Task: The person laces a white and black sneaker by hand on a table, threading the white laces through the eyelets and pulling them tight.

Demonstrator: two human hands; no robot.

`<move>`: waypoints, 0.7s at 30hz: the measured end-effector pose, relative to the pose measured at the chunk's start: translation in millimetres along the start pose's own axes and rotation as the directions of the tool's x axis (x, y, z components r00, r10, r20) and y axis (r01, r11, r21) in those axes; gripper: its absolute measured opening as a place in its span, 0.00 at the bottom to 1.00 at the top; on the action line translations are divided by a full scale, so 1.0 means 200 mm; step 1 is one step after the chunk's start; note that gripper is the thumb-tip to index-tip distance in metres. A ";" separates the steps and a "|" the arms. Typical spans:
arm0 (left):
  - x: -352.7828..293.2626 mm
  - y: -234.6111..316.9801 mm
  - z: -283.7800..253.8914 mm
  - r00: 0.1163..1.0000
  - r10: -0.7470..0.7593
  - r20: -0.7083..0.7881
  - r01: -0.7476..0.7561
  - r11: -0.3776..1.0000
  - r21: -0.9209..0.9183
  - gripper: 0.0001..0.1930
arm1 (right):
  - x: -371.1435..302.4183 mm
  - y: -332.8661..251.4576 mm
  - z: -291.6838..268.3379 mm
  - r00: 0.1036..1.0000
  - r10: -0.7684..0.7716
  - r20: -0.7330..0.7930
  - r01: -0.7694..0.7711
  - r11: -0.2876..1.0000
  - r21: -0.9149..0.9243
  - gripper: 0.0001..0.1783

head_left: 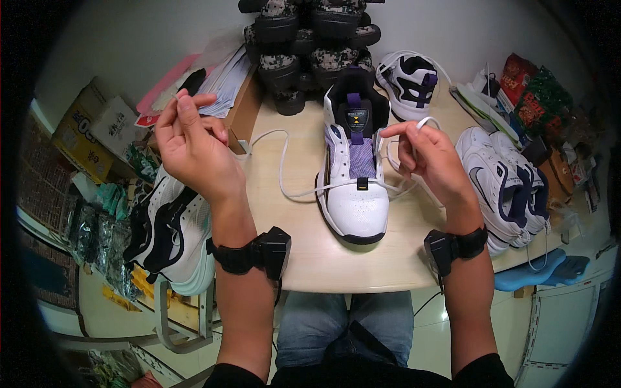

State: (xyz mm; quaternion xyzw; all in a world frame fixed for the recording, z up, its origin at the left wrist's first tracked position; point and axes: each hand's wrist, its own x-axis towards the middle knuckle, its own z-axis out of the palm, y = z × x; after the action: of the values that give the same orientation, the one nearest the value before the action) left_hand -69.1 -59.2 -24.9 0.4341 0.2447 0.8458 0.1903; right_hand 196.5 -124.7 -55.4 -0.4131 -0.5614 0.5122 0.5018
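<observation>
In front of me a white high-top sneaker (359, 210) stands upright, toe toward me, with a purple tongue and black collar. Its white shoelace (281, 165) passes through the lowest eyelets and spreads to both sides. My right hand (427, 152), just right of the shoe, pinches a looped part of the lace between thumb and fingers. Raised at the left, my left hand (197, 145) has its thumb pressed against its fingers. The left length of lace runs up to this hand and disappears behind it; the grip itself is hidden. Black devices are strapped to both wrists.
A matching sneaker (409, 84) stands at the back. Camouflage-patterned shoes (310, 45) are stacked against the wall. White sneakers (501, 187) sit right, and black-and-white ones (174, 226) left. A cardboard box (244, 107) with papers stands back left. The table edge (356, 284) is near my lap.
</observation>
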 end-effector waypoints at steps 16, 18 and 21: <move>-0.04 0.04 0.02 0.965 -0.229 0.127 0.244 0.962 -0.121 0.08 | -0.07 -0.10 -0.24 0.820 -0.434 -0.373 0.565 0.716 0.410 0.26; -0.08 0.02 0.04 0.922 -0.290 0.258 0.321 0.943 -0.086 0.08 | -0.07 -0.09 -0.28 0.913 -0.344 -0.218 0.398 0.869 0.295 0.22; -0.13 0.01 0.09 0.908 -0.311 0.280 0.329 0.944 -0.020 0.09 | -0.03 0.04 -0.24 0.984 -0.019 -0.179 -0.126 0.636 -0.761 0.16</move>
State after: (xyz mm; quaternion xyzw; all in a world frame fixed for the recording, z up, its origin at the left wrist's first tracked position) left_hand -41.0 -70.0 -31.7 0.4937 0.2555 0.7431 0.3727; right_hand 244.6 -121.5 -65.7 -0.6459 -0.6683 0.2020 0.3089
